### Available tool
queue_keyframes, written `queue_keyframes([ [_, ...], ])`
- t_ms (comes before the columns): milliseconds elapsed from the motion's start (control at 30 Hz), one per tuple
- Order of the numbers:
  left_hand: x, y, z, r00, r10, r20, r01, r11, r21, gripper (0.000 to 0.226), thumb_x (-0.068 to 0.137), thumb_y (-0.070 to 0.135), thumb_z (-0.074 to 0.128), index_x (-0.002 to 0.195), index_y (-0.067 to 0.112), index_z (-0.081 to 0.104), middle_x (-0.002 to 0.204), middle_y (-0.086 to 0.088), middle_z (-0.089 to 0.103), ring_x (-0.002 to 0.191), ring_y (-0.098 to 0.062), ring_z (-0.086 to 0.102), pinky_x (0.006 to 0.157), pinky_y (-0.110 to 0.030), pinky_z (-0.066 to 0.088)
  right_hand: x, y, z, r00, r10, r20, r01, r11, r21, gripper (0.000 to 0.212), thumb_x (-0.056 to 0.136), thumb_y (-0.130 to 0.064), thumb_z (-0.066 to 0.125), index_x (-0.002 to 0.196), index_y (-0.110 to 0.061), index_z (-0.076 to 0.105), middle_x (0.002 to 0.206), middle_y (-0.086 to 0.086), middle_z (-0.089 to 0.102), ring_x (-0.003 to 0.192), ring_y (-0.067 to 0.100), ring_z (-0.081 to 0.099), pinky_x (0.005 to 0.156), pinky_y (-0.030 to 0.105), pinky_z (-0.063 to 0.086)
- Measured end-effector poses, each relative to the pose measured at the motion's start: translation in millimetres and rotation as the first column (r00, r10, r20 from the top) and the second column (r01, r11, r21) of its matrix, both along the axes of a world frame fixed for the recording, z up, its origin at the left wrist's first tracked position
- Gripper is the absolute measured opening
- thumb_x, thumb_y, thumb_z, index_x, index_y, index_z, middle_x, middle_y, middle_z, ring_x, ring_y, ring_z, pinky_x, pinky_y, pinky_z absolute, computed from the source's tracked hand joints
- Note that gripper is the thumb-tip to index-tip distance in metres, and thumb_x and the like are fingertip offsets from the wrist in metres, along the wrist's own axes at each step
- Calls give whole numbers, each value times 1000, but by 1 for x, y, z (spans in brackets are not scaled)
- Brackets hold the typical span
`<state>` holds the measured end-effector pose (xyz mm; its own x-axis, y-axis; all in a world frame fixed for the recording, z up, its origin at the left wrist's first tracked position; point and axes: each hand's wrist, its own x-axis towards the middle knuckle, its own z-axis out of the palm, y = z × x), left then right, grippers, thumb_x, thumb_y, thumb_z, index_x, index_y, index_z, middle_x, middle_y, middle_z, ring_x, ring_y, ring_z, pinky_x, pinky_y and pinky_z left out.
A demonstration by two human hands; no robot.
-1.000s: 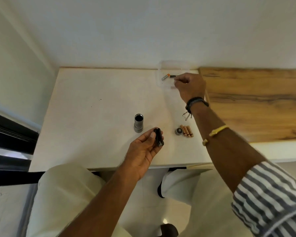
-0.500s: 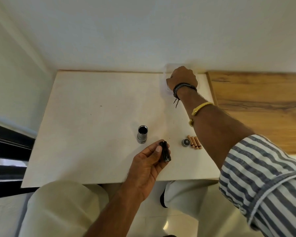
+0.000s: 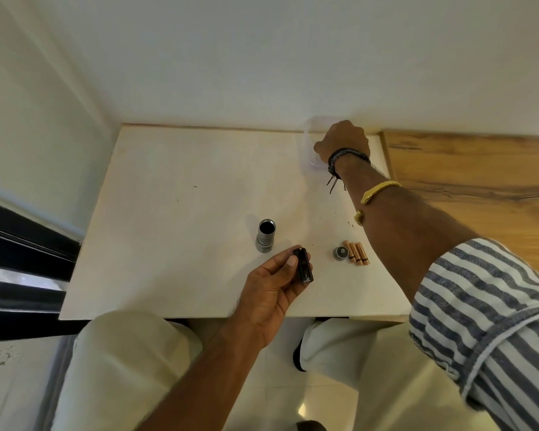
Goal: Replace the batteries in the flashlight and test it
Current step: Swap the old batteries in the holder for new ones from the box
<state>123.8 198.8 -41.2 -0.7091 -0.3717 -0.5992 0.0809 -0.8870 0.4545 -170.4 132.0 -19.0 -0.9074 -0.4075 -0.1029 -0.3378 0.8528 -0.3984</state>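
Pinching the light, rigid black battery holder [image 3: 303, 265] by its sides, the left hand [image 3: 271, 290] grips securely; the right hand [image 3: 344, 141] reaches into the far clear container [image 3: 307, 150], fingers hidden.

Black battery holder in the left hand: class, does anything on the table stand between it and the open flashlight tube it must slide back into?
Nothing visible does. The battery holder sits in the left hand, just right of and nearer than the upright flashlight tube; bare table lies between. The cap and three batteries lie off to the right.
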Motion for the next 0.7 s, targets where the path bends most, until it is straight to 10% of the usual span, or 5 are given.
queue_keyframes([
  [700,-2,-2,-5,998,-26,-49,25,1000,-14,36,82,12,67,117,5,68,117,-19,71,103,-26,71,81,-32,60,-14,-2,-18,985,32,-169,-7,989,145,32,94,-26,67,119,-6,62,120,17,68,114,37,65,86,41,56],
])
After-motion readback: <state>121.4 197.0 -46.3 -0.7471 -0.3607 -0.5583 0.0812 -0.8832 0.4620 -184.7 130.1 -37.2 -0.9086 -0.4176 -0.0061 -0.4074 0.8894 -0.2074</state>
